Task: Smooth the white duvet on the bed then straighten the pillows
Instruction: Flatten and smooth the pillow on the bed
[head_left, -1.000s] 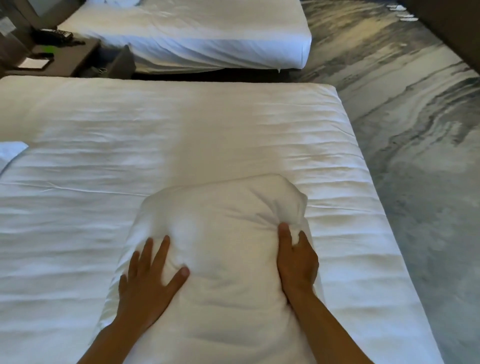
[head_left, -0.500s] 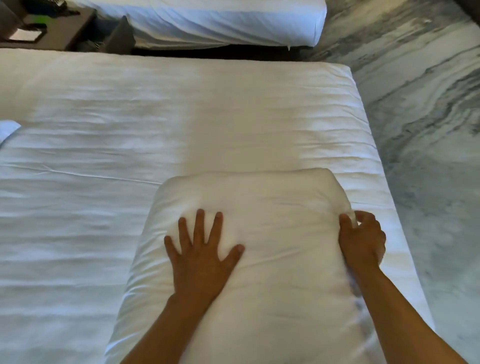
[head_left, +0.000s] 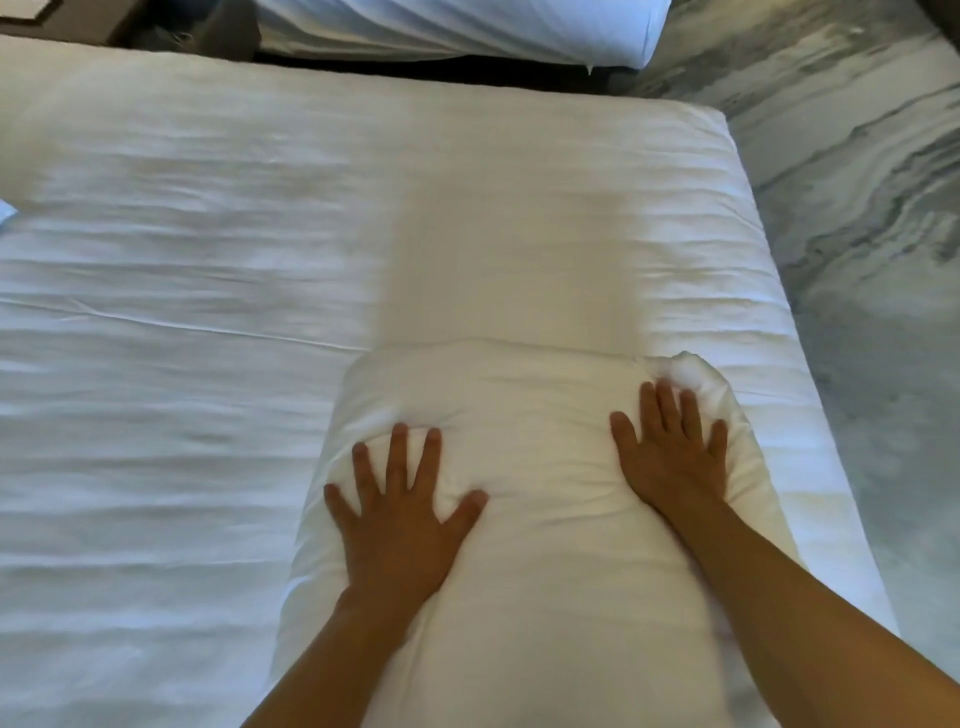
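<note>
Head view: both hands lie flat with fingers spread on the white pillow (head_left: 540, 509), which rests on the white duvet (head_left: 208, 322) near the bed's right edge. Left hand (head_left: 400, 519) presses the pillow's middle; right hand (head_left: 670, 457) presses near its bunched far-right corner (head_left: 691, 374), holding nothing. Pushing harder toward that side could likely slide the pillow off the edge or rumple the duvet beneath. No brand, label or writing is readable.

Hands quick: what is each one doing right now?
Left hand: open, fingers spread, pressing flat on the pillow.
Right hand: open, flat on the pillow.
</note>
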